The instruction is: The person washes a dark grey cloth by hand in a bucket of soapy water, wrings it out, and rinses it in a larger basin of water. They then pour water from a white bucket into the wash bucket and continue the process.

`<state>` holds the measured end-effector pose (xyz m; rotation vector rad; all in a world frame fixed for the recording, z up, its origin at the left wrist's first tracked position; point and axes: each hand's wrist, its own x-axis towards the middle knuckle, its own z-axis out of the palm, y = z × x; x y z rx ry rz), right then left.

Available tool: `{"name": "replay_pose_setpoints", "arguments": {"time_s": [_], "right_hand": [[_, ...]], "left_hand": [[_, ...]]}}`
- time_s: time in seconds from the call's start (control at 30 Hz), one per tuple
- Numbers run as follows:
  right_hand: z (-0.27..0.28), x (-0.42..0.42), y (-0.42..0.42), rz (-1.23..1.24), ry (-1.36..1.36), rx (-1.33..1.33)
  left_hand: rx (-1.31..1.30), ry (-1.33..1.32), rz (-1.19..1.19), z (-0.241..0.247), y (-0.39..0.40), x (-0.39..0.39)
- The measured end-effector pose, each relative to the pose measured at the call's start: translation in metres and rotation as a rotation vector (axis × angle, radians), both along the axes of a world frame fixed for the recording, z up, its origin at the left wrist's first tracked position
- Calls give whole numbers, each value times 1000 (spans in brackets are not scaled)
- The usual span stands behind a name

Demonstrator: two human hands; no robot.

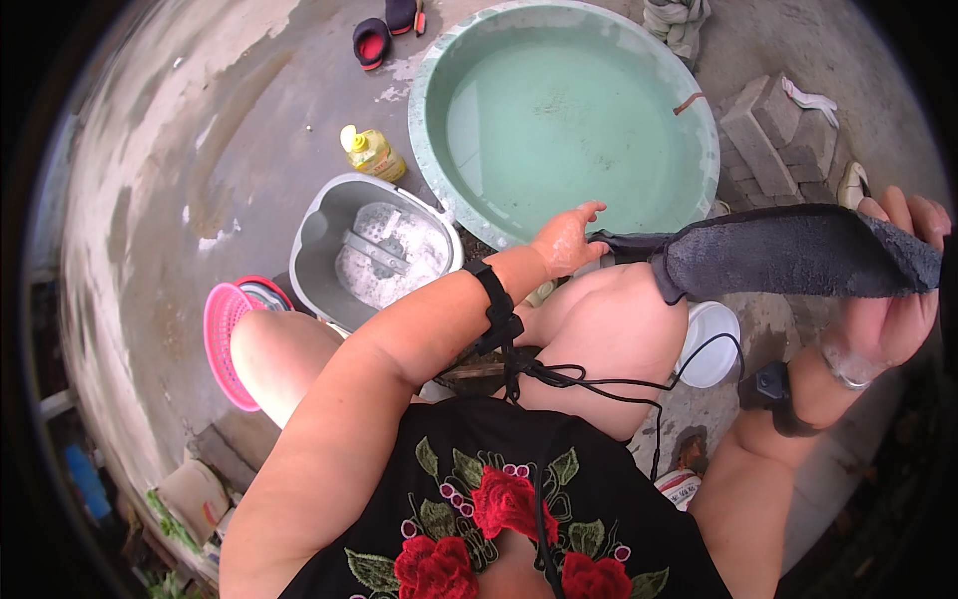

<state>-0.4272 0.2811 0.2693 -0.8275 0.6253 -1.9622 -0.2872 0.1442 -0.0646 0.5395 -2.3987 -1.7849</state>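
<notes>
A long dark grey piece of thick fabric (763, 251) stretches across the view above my right knee, one corner hanging by the knee. My right hand (894, 314) grips its right end, with fingers showing above the fabric and the palm below. Suds cling to that wrist. At the fabric's narrow left end is my left hand (565, 239), index finger extended and thumb at the cloth; whether it pinches it is hidden. A grey plastic bucket (303, 258) with foamy water stands left of that hand. Beyond lies a big round green tub (430, 142) holding water.
A yellow pump bottle (378, 157) stands behind the bucket. Dark slippers (370, 43) lie farther back. Stacked bricks (771, 138) are at right, with a white cloth item (812, 99) on top. Beside my legs are a pink basket (217, 344), a white tub (711, 352) and a loose black cable (629, 383).
</notes>
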Motion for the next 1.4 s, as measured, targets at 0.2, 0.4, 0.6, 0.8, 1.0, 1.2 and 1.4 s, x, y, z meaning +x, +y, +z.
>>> {"name": "replay_pose_setpoints", "arguments": {"time_s": [0.2, 0.4, 0.6, 0.8, 1.0, 1.2, 1.4], "right_hand": [[6, 9, 7, -221, -184, -129], [5, -26, 13, 23, 14, -218], [-20, -85, 18, -139, 157, -13], [-99, -188, 13, -972, 48, 263], [-171, -206, 49, -1011, -5, 347], [-317, -175, 96, -688, 106, 839], [-390, -162, 89, -679, 129, 1345]], "left_hand": [[-263, 310, -106, -48, -6, -18], [96, -137, -276, -40, -34, -23], [-216, -145, -37, -52, -93, -2], [-58, -134, 370, -18, -186, -9], [-567, 253, 574, 26, -232, -18], [-804, 64, 341, -51, -210, 32], [-825, -199, 353, -100, -194, 56]]}}
